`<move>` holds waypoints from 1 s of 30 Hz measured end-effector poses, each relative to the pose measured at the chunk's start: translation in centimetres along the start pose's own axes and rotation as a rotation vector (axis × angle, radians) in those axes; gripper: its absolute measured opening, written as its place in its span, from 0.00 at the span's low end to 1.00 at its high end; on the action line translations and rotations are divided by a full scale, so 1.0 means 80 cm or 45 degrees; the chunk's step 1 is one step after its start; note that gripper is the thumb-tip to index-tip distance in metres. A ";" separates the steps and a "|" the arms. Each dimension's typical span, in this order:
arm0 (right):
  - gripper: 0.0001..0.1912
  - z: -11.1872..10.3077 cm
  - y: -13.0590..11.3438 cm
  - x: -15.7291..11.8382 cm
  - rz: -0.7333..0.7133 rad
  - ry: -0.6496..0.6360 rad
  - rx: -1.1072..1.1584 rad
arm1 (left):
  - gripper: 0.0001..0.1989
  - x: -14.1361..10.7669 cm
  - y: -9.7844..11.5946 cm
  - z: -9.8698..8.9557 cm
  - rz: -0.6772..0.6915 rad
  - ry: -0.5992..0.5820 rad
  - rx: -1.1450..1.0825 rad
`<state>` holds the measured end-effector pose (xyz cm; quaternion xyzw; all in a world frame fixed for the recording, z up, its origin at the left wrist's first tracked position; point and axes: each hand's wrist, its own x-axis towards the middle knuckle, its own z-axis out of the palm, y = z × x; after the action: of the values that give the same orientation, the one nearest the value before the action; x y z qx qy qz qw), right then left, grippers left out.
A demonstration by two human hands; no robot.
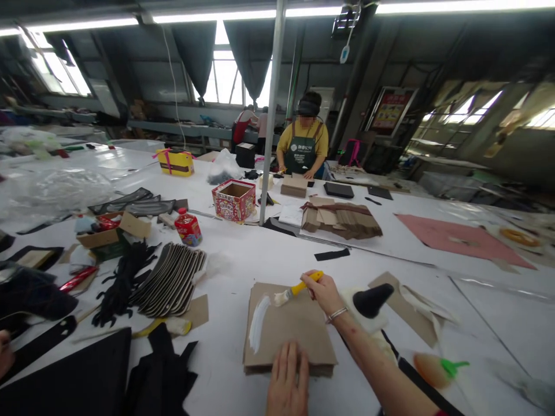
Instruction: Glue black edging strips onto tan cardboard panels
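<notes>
A stack of brown cardboard sheets (295, 335) lies on the white table in front of me. A curved streak of white paste (259, 325) runs down the left part of its top sheet. My right hand (323, 292) is closed round the yellow handle of a paintbrush (303, 284). The pale bristles point left and touch or hover just over the top sheet, right of the streak; which I cannot tell. My left hand (288, 378) lies flat on the stack's near edge, fingers stretched out and holding nothing.
Right of the stack is a black cone-shaped thing (373, 300). On the left are fanned dark curved pieces (171, 280), black strips (162, 370) and a red bottle (188, 227). Another person's hand (5, 353) shows at the left edge. A co-worker (303, 144) stands opposite, beyond a metal pole (271, 115).
</notes>
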<state>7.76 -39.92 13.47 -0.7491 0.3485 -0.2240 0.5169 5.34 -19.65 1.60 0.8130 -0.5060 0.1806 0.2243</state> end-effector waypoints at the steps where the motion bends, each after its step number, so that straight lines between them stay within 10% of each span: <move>1: 0.16 -0.015 0.005 0.000 0.008 0.027 -0.023 | 0.21 -0.001 -0.001 0.000 -0.018 -0.003 -0.003; 7: 0.15 -0.094 -0.002 -0.026 -0.090 0.101 -0.238 | 0.20 0.007 -0.009 -0.011 0.013 -0.058 -0.021; 16: 0.12 -0.085 -0.042 -0.150 -0.667 -0.639 -0.850 | 0.25 0.054 -0.024 -0.056 0.133 -0.508 -0.008; 19: 0.12 -0.109 -0.045 -0.174 -0.465 -0.485 -0.619 | 0.20 0.071 -0.022 -0.072 0.152 -0.682 -0.022; 25: 0.16 -0.159 -0.016 -0.230 -0.070 0.322 -0.082 | 0.12 0.082 -0.026 -0.083 0.266 -0.798 -0.033; 30: 0.16 -0.169 0.030 -0.289 0.052 0.528 0.226 | 0.13 0.079 -0.030 -0.091 0.325 -0.855 -0.014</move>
<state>-17.55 -31.40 16.72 -0.6313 0.4415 -0.3925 0.5025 9.71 -19.44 10.54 0.7561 -0.6500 -0.0727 0.0257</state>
